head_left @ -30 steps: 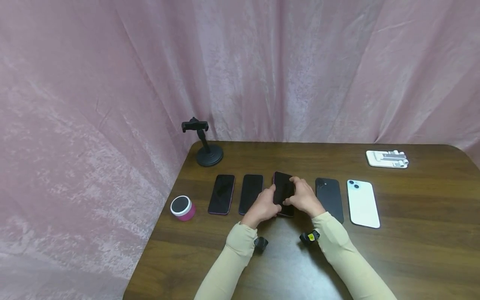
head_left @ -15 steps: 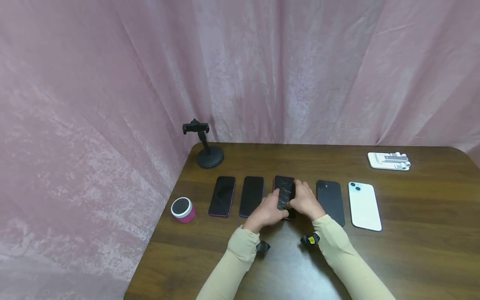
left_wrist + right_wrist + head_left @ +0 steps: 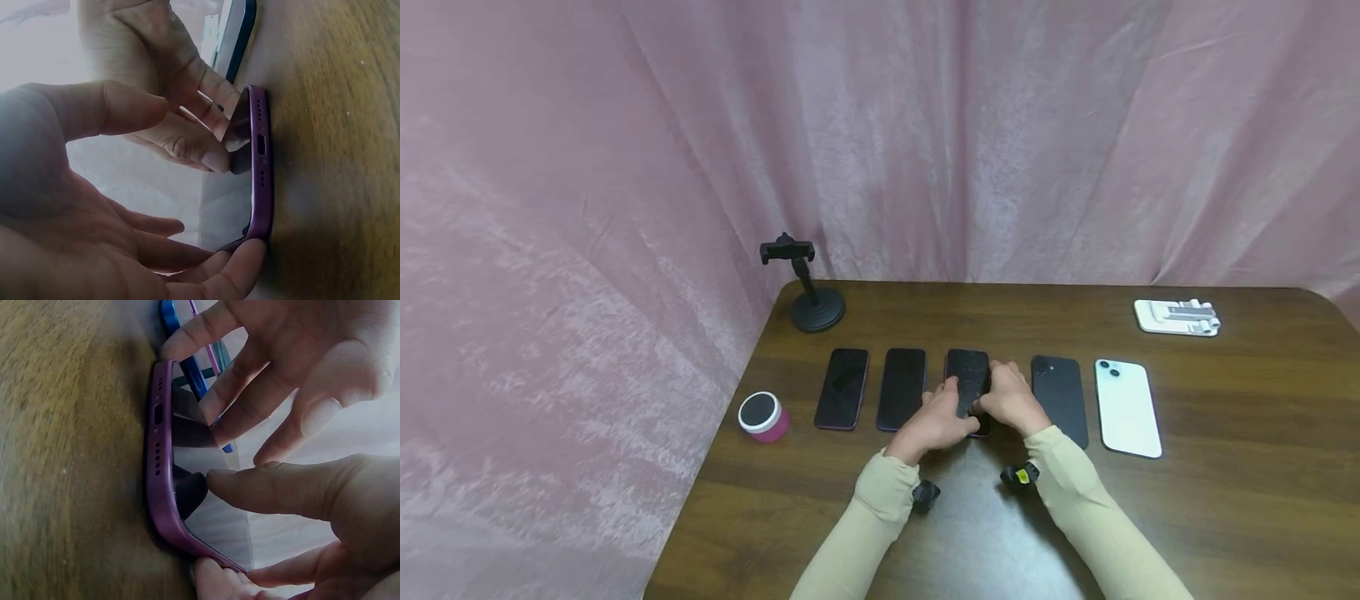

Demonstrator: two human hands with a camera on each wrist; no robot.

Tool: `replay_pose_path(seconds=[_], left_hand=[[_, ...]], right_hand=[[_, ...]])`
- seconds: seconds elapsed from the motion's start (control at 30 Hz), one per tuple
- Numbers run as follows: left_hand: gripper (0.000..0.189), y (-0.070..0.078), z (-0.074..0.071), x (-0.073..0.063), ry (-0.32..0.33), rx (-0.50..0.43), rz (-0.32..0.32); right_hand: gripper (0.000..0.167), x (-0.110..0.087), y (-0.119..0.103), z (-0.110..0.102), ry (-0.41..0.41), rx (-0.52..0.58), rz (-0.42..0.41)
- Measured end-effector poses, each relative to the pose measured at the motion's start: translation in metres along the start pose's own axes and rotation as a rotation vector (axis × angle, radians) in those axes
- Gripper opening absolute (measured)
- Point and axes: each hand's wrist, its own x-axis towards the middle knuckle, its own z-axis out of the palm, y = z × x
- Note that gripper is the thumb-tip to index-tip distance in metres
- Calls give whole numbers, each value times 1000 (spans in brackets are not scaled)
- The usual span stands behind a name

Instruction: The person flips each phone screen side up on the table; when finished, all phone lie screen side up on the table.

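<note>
A dark-screened phone point(image 3: 967, 375) with a purple frame point(image 3: 162, 434) lies face up on the table, its charging port edge towards the person. My left hand point(image 3: 934, 423) is at its left side; in the left wrist view its fingers point(image 3: 240, 265) touch the near corner while the thumb point(image 3: 134, 109) stays above the screen. From the other side my right hand point(image 3: 1015, 400) holds the phone, fingers along the right edge and thumb point(image 3: 269, 487) on the glass. Dark reflections and faint grey streaks show on the screen. The far fingertips are partly hidden.
Two more dark phones point(image 3: 842, 389) point(image 3: 902, 389) lie to the left. A black phone point(image 3: 1060, 400) and a white phone point(image 3: 1127, 408) lie face down to the right. A pink jar point(image 3: 764, 416), a black phone stand point(image 3: 817, 310) and a white folded stand point(image 3: 1177, 317) sit farther out.
The phone between my hands has straightened from a slight tilt and shifted a little towards me. My left hand has moved slightly right and nearer; the hands barely move over the last half second.
</note>
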Motion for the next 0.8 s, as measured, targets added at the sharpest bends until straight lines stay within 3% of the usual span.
replay_pose_path(seconds=[0.23,0.37,0.47,0.57,0.8], left_hand=[[85,0,0,-1,-22,-34,-29],[79,-4,-5,0,2,8,22],[71,-8,-9,1,39,32,72],[63,-9,-11,4,83,26,110],[46,-10,-15,13,219,-99,186]], right_hand=[[85,-1,1,-1,-11,4,11],[65,-1,1,-2,-3,60,-1],[53,-2,2,-6,-13,144,9],[54,-2,5,-9,-13,170,-3],[47,-2,23,-21,28,200,-136]])
